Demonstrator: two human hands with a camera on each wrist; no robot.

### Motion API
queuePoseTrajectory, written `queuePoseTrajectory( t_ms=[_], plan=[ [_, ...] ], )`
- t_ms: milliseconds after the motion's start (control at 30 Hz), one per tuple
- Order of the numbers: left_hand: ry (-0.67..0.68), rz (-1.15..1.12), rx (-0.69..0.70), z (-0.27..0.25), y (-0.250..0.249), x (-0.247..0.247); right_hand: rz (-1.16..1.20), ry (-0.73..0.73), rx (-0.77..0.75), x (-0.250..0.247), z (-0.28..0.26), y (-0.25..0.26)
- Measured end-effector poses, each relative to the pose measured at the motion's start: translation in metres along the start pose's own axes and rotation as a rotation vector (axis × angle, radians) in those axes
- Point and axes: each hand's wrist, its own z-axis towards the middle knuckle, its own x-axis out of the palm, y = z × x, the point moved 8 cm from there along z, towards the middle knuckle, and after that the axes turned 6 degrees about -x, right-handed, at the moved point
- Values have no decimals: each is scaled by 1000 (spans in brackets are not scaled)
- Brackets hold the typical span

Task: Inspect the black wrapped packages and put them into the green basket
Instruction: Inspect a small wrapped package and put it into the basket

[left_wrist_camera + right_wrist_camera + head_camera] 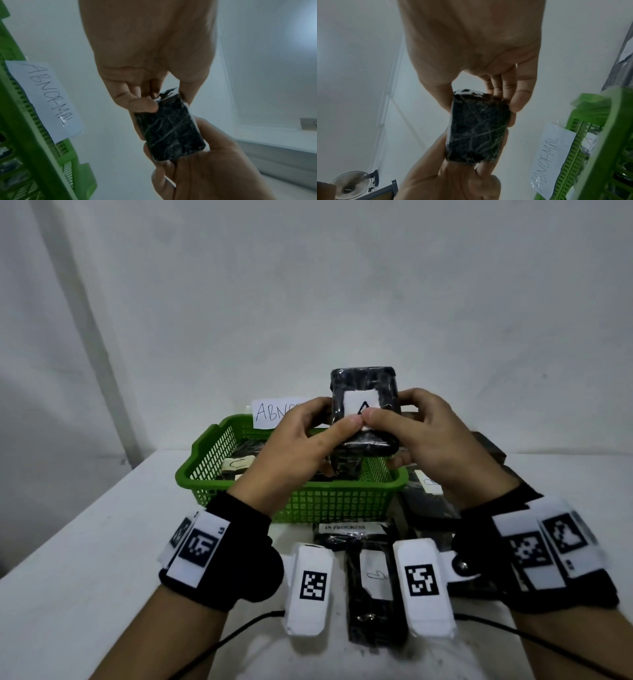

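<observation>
Both hands hold one black wrapped package [364, 392] upright above the green basket [329, 501]. It bears a white label with a hand-drawn mark. My left hand [308, 436] grips its left side, thumb on the front. My right hand [414, 429] grips its right side, thumb on the label. The left wrist view shows the package [169, 129] from behind, pinched between both hands; the right wrist view shows the package [477, 129] the same way. Inside the basket lies another black package [239, 463] with a white label.
A paper sign reading ABNORMAL [274, 412] hangs on the basket's far rim. More black packages lie at the right [428, 494] and near the front [373, 587], by an IN PROGRESS label [346, 527]. The white table [85, 542] extends to the left.
</observation>
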Motion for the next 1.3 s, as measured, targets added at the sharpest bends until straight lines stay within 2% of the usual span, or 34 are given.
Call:
queuePoseTrajectory(
  t_ms=[200,333,467,533,633,700,767,867,933,1000,1100,1167,1300],
  plan=[
    [77,-66,5,-1,-7,-2,75,-24,5,-7,-1,3],
    [-2,-45,35,3,-5,-7,34,20,25,-6,-1,2],
    [-10,27,85,3,-3,-6,133,106,48,1,-6,3],
    [11,28,108,1,-7,-5,94,74,7,-1,-4,3],
    [52,46,147,-1,-12,0,54,-56,-79,-9,-1,5],
    [36,-4,128,1,-11,-1,54,-74,-137,-10,-1,10],
    [33,-73,74,4,-5,-1,50,-19,-145,-6,-2,12],
    [52,-72,46,5,-1,1,72,74,-59,3,-2,4],
    [1,-71,66,4,-2,-3,104,43,-6,3,-2,0],
    [-80,-101,83,5,-3,-12,94,-7,-16,-2,-3,1],
    [-140,-88,88,5,-3,-22,112,73,-29,2,-4,6],
    [-88,-71,101,4,-6,-20,133,108,-9,7,-6,5],
    [64,-113,115,1,-13,-9,183,-68,-66,-2,-3,8]
  ],
)
